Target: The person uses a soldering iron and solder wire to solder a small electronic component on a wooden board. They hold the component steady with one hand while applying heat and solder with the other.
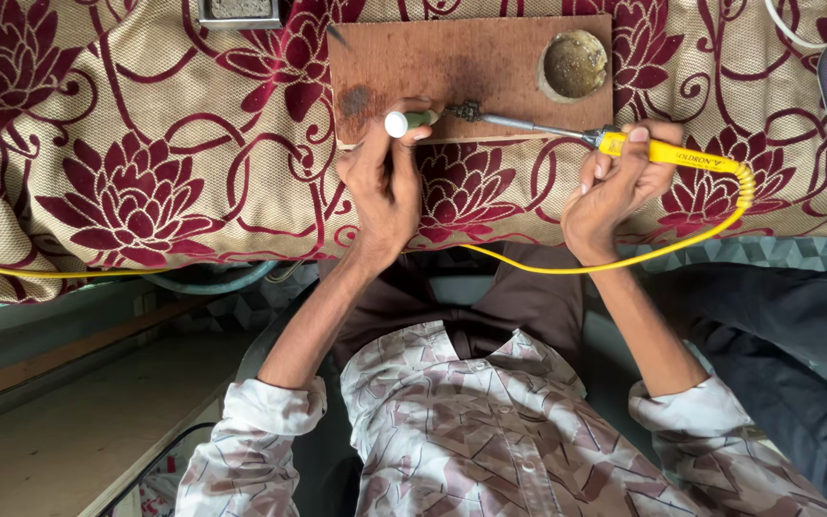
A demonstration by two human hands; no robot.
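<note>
Right hand (pixel 614 187) gripping yellow soldering iron (pixel 667 153), scorched wooden board (pixel 452 62)

- A wooden board (pixel 452 67) lies on the cloth-covered worktop (pixel 145 144), near its front edge
- A round dish (pixel 574 64) sits sunk in the board's right end
- The left hand (pixel 382 182) rests at the board's front edge, its grip on a small plug (pixel 409 122)
- The right hand (pixel 614 187) lies right of the left hand, holding a soldering iron (pixel 624 146)
- The iron's tip reaches left onto the board, touching the plug's metal end
- Its cord (pixel 567 268) loops right, then runs left below the worktop's edge
</note>
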